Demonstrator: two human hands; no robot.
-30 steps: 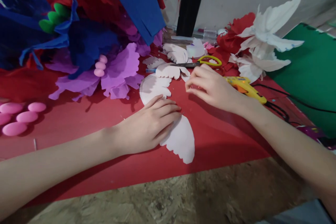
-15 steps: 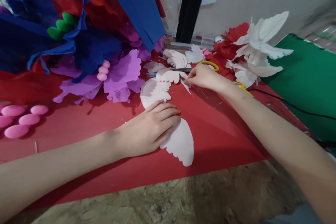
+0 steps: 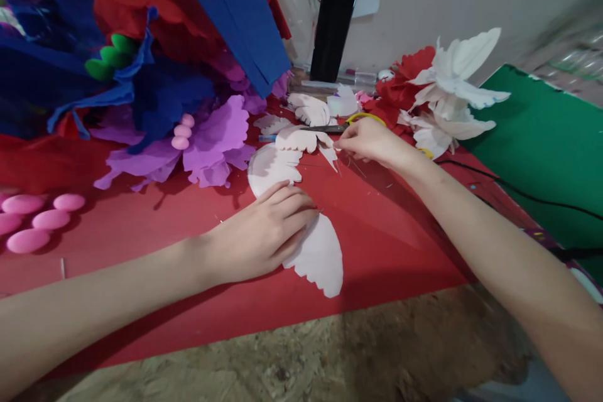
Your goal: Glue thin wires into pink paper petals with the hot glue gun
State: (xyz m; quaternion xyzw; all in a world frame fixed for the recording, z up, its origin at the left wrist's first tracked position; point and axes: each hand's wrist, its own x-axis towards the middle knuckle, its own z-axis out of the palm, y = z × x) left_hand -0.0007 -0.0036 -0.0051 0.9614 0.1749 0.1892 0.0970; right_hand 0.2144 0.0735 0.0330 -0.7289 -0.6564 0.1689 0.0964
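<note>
My left hand [image 3: 277,226] lies flat, palm down, over a white scalloped wing-shaped cutout [image 3: 325,257]. Just beyond its fingers is another white cutout [image 3: 271,169] with a scalloped edge. Farther back, my right hand [image 3: 365,140] is closed in a pinch near a small pointed white scrap [image 3: 330,154]; what its fingertips hold is too small to make out. Right behind that hand, yellow-handled scissors [image 3: 365,118] rest with their dark blades across the white cutouts [image 3: 296,137]. A few thin strands lie on the red surface by the fingertips.
Purple paper flowers [image 3: 217,138], blue sheets [image 3: 235,19] and pink oval pieces [image 3: 28,240] are on the left. A phone [image 3: 333,31] leans at the wall. White flowers [image 3: 452,94] stand right, beside a green board [image 3: 532,132] and black cable [image 3: 509,182]. The red sheet [image 3: 188,326] covers the table.
The whole view has shifted slightly, so things appear a little farther left. My left hand stays on the white cutout, and my right hand keeps its pinch beside the scissors.
</note>
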